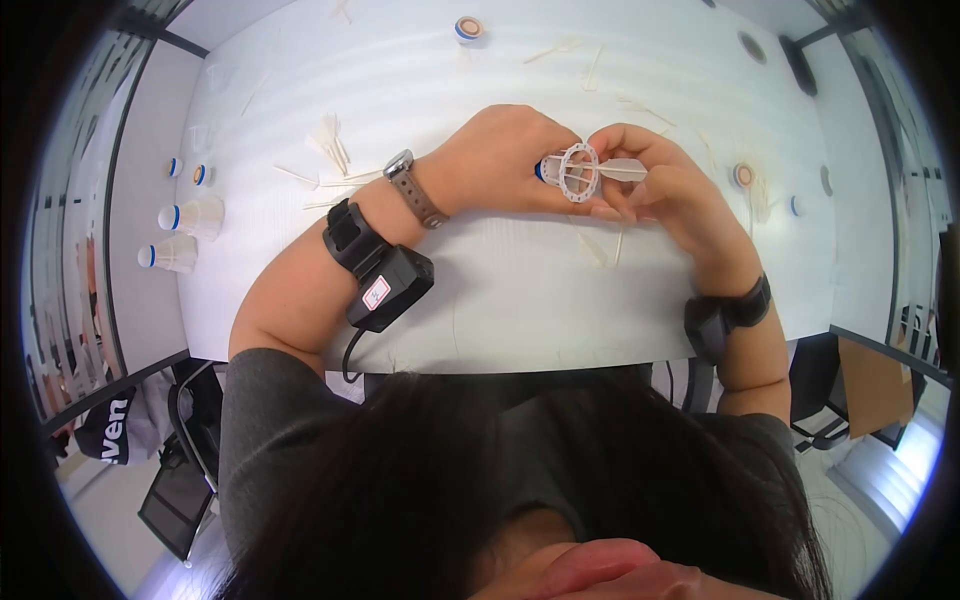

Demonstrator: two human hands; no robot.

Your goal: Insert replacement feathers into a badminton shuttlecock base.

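The blue-banded base of the shuttlecock frame [578, 172] is mostly covered by the fingers of the left hand [500, 160]. One end of the feather [622, 170] is hidden inside the right hand [665, 185]. The table's [500, 300] near edge is masked by dark hair [480, 470]. The small round pieces [743, 175] at the right cannot be identified.

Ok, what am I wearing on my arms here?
Left arm: a silver-cased watch on a grey-brown strap, then a black strapped-on box with a red-marked white label and a trailing black cable. Right arm: a black wristband carrying a black module. Dark grey short sleeves; left hand and right hand bare.
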